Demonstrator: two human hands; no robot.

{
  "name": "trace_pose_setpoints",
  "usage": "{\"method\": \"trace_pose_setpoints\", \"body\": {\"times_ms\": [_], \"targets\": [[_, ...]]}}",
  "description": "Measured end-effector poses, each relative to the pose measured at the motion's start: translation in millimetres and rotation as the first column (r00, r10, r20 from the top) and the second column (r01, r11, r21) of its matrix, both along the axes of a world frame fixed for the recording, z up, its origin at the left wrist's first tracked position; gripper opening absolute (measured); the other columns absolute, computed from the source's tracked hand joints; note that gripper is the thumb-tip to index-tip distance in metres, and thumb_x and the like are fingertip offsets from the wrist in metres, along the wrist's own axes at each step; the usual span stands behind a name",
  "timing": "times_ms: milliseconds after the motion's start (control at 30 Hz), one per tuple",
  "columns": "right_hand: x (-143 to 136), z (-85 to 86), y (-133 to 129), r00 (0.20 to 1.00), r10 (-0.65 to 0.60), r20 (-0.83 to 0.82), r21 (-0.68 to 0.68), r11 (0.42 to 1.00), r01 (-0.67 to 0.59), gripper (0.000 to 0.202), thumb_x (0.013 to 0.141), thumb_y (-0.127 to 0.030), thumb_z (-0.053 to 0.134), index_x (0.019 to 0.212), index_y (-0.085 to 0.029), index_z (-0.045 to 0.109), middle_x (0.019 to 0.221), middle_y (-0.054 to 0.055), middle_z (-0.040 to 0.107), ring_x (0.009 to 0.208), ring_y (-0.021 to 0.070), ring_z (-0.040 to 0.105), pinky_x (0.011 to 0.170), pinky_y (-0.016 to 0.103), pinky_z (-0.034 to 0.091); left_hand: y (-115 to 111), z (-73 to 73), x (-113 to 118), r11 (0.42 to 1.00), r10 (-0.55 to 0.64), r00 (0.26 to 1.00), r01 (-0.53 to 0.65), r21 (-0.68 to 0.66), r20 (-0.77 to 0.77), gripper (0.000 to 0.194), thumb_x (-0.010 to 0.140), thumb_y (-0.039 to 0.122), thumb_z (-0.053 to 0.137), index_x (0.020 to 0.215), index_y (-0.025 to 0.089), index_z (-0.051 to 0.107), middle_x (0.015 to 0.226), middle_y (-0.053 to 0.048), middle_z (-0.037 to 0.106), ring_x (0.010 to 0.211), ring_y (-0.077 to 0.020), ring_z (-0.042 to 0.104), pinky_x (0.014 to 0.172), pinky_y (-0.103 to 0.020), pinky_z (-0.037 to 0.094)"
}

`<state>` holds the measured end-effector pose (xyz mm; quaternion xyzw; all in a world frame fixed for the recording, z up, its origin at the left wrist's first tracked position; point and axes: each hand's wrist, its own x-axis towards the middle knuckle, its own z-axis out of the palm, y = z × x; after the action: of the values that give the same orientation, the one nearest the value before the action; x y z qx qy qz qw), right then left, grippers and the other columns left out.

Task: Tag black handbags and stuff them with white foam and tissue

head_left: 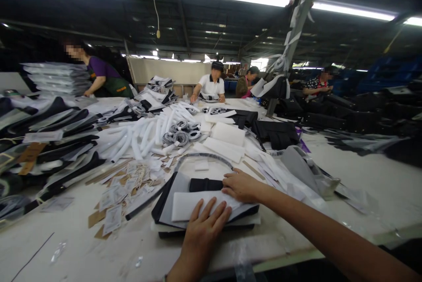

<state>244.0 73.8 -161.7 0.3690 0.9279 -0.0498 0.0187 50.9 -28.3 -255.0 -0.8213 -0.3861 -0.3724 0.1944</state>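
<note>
A grey and black handbag [166, 200] lies flat on the table before me, its thin curved handle [206, 155] pointing away. Across its front is a white foam sheet [183, 207], and a black strap piece [201, 184] shows just above the sheet. My left hand [206, 229] presses flat on the foam with its fingers spread. Over the bag's upper right side rests my right hand [242, 186], fingers slightly bent and apart, touching the bag near the foam's far edge. Their undersides are hidden. More dark and white layers show beneath the bag.
Left of the bag lie paper tags [114, 198] with strings. Beyond are coiled grey handles [181, 135], white foam tubes [141, 137] and foam sheets [229, 135]. Bag pieces [59, 128] pile up at left. Black bags [277, 132] lie ahead right. Several co-workers [211, 84] are farther back.
</note>
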Motion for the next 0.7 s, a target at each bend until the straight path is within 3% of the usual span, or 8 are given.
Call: {"method": "trace_pose_setpoints", "body": {"times_ms": [100,200,300,367,433,500,600,700], "targets": [[1,4.9,4,0.998,0.038,-0.045,0.011,0.999,-0.038,0.021,0.097,-0.030,0.055,0.092,-0.018,0.071,0.098,0.009,0.074,0.109,0.0258,0.065,0.104,0.044,0.040,0,0.2,0,1.000,0.008,1.000,-0.008,0.016,-0.011,0.036,0.106,0.033,0.034,0.130,0.036,0.061,0.125,0.008,0.070,0.123,-0.0145,0.059,0.120,-0.036,0.022],[13,11.5,-7,0.991,0.013,-0.136,0.052,0.999,-0.006,0.020,0.099,-0.026,0.051,0.102,-0.020,0.070,0.105,0.007,0.074,0.112,0.0235,0.065,0.105,0.043,0.042,0,0.2,-1,1.000,0.014,1.000,-0.014,0.000,-0.020,0.037,0.105,0.033,0.034,0.132,0.037,0.059,0.123,0.006,0.071,0.122,-0.0145,0.059,0.117,-0.036,0.029],[35,9.3,-46,0.937,-0.043,-0.346,0.157,0.982,0.103,0.028,0.103,-0.024,0.042,0.121,-0.018,0.062,0.122,0.010,0.069,0.119,0.0215,0.061,0.105,0.039,0.046,-1,1.8,-2,0.999,0.003,1.000,-0.004,-0.045,-0.012,0.038,0.105,0.034,0.033,0.135,0.037,0.057,0.125,0.006,0.070,0.124,-0.0148,0.058,0.115,-0.037,0.031],[49,1.7,-82,0.840,0.041,-0.541,0.274,0.953,0.130,0.026,0.101,-0.021,0.048,0.124,-0.019,0.060,0.122,0.010,0.070,0.117,0.0192,0.063,0.101,0.034,0.050,-2,3.9,-2,0.995,-0.004,1.000,0.002,-0.095,-0.011,0.039,0.106,0.035,0.032,0.137,0.038,0.054,0.129,0.009,0.067,0.127,-0.0147,0.055,0.116,-0.037,0.029],[58,-7.4,-112,0.797,0.159,-0.583,0.379,0.921,0.093,0.029,0.097,-0.013,0.054,0.123,-0.020,0.060,0.117,0.007,0.073,0.113,0.0181,0.065,0.102,0.033,0.051,-4,6.3,-2,0.991,-0.010,1.000,0.008,-0.137,-0.011,0.039,0.106,0.035,0.031,0.139,0.038,0.052,0.133,0.011,0.065,0.129,-0.0146,0.053,0.117,-0.036,0.027],[59,-13.8,-127,0.804,0.216,-0.554,0.441,0.895,0.064,0.036,0.094,-0.005,0.051,0.125,-0.021,0.061,0.115,0.006,0.074,0.113,0.0185,0.066,0.106,0.038,0.049,-5,8.1,-3,0.987,-0.018,1.000,0.016,-0.163,-0.013,0.040,0.106,0.036,0.030,0.141,0.038,0.050,0.135,0.011,0.063,0.131,-0.0149,0.052,0.118,-0.036,0.025],[49,-14.5,-117,0.807,0.153,-0.570,0.413,0.903,0.121,0.043,0.094,-0.003,0.044,0.127,-0.023,0.062,0.117,0.007,0.073,0.111,0.0194,0.067,0.102,0.040,0.052,-6,8.6,-3,0.983,-0.031,0.999,0.025,-0.182,-0.027,0.040,0.106,0.035,0.030,0.142,0.036,0.048,0.138,0.011,0.061,0.132,-0.0162,0.051,0.119,-0.037,0.022],[36,-8.2,-89,0.859,0.044,-0.510,0.246,0.965,0.096,0.037,0.095,-0.005,0.045,0.118,-0.021,0.069,0.119,0.009,0.071,0.108,0.0204,0.067,0.093,0.034,0.055,-6,7.9,-3,0.987,-0.031,0.998,0.022,-0.159,-0.050,0.040,0.106,0.033,0.032,0.143,0.035,0.048,0.139,0.010,0.060,0.131,-0.0175,0.052,0.121,-0.037,0.019]]}}
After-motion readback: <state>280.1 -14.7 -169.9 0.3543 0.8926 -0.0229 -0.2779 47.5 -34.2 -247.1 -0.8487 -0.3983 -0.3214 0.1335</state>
